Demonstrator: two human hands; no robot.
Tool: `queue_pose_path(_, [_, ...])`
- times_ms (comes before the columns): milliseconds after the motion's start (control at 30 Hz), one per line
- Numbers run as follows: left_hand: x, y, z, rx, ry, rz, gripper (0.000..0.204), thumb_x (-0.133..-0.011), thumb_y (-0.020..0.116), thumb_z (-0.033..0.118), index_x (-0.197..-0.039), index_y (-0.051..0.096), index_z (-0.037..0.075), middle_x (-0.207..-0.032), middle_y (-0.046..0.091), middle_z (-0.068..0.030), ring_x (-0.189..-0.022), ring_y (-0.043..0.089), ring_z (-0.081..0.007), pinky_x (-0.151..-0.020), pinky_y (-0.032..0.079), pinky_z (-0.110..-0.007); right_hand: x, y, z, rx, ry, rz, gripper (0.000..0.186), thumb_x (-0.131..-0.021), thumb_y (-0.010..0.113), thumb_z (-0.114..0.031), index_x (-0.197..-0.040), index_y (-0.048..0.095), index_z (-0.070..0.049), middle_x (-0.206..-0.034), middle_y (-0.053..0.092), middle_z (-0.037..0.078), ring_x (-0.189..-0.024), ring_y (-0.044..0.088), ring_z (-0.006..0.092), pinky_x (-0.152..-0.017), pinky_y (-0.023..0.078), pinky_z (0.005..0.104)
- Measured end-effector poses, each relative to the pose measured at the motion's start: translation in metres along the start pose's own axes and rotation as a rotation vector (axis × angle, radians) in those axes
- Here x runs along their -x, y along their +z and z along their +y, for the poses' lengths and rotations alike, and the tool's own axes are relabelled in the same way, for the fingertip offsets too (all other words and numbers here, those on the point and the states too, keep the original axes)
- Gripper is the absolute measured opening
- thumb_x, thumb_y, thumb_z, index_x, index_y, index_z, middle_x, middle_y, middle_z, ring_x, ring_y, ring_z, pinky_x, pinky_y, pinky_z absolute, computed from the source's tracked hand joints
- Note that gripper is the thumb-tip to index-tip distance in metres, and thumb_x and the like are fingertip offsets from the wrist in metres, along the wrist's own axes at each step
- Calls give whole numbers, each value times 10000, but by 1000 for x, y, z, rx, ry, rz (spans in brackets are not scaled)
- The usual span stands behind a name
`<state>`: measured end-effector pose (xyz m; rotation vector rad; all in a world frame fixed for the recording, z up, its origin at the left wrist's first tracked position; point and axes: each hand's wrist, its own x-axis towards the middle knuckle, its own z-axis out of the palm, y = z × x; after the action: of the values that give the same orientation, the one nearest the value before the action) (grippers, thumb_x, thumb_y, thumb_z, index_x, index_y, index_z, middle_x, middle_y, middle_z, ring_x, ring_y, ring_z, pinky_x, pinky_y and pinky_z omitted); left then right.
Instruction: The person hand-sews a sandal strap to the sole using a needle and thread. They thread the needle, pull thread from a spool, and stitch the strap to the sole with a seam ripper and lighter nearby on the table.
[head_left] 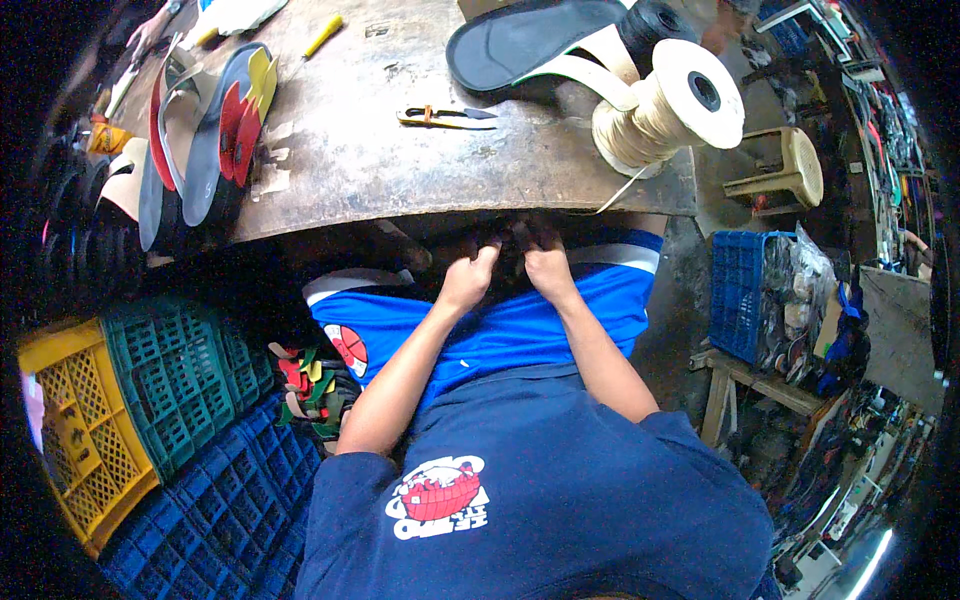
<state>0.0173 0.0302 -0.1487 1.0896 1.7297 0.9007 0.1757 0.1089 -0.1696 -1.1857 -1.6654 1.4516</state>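
My left hand [468, 276] and my right hand [546, 264] are close together over my lap, just below the table's near edge. Both have their fingers curled in, and what lies between them is dark and lost in shadow. On the table [370, 140] above them rests a small pair of thread snips [447, 118]. A big spool of cream cord [640, 128] stands at the right, a strand of it reaching the edge. Behind the snips lies a dark sole [520, 45] with pale strips by it.
Grey soles [222, 135] with red and yellow pieces lie along the table's left side, near a yellow-handled tool [322, 37]. Yellow [85, 420], teal [180, 370] and blue [215, 500] crates fill the lower left. A cream stool [790, 165] and another blue crate [738, 290] stand right.
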Motion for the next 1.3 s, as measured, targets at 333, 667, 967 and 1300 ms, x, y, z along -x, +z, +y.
queue_pose_path(333, [3, -4, 16, 117, -216, -60, 650, -961, 455, 582, -1045, 676, -23, -933, 680, -314, -1034, 660, -422, -906, 477, -452, -1, 1, 34, -188, -51, -97, 368, -953, 584, -52, -1321, 577, -38, -1382, 551, 94, -1281, 508, 215, -1107, 372, 327])
queue_pose_path(667, [-4, -1, -9, -264, 1, -161, 517, -1031, 295, 496, -1263, 621, 169, -1013, 665, -337, -1014, 649, -466, -903, 497, -522, -9, 8, 31, 105, -96, -44, 278, -976, 644, -193, -1209, 656, -41, -1253, 603, 97, -1158, 571, 183, -1001, 444, 315])
queue_pose_path(967, [-15, 10, -24, -19, -182, -198, 545, -1042, 349, 471, -1397, 531, 101, -1305, 601, -222, -1257, 557, -310, -1059, 411, -373, -17, 16, 27, 102, -138, 25, 247, -1001, 608, -242, -1119, 649, -29, -1025, 690, 69, -973, 634, 161, -898, 478, 295])
queue_pose_path(1300, [-14, 12, -17, 247, 22, -84, 506, -1044, 446, 393, -1390, 504, 29, -1380, 558, -176, -1320, 498, -269, -1099, 371, -353, -18, 8, 9, 547, -508, 41, 238, -1000, 599, -233, -1125, 647, -37, -1069, 681, 105, -1019, 628, 189, -922, 466, 319])
